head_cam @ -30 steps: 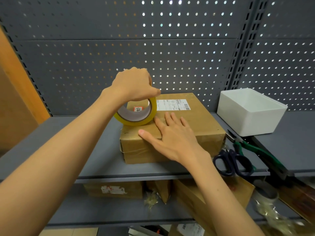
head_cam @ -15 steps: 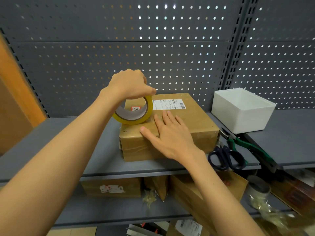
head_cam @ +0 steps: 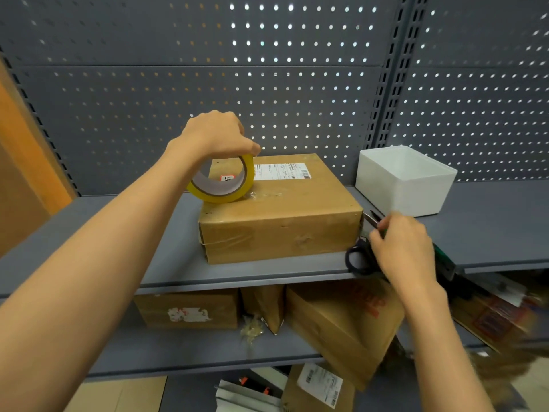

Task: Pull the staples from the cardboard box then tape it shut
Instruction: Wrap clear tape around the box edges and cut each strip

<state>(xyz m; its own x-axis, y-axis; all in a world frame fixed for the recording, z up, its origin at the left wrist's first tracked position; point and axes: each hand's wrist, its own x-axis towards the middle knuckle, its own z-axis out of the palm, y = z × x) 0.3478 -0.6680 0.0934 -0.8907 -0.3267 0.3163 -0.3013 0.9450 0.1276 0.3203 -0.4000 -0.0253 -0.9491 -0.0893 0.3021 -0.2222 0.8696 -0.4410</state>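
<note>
A brown cardboard box [head_cam: 282, 203] with a white shipping label lies shut on the grey shelf [head_cam: 133, 233]. My left hand [head_cam: 214, 135] grips a yellow tape roll [head_cam: 222, 197] from above and holds it upright on the box's top left corner. A shiny strip of clear tape runs from the roll across the box top. My right hand [head_cam: 404, 248] is off the box, just past its right side. Its curled fingers close on the dark-handled scissors [head_cam: 356, 260] lying there, and it hides most of them.
Green-handled pliers [head_cam: 442, 257] lie beside the scissors, jaws toward the box. A white plastic bin [head_cam: 407, 185] stands at the back right. Perforated grey panels close off the back. Several cardboard boxes [head_cam: 341, 322] fill the shelf below.
My right hand lifted off the box top, where it was pressing flat, and swung right to the scissors. My left hand kept the tape roll in about the same place.
</note>
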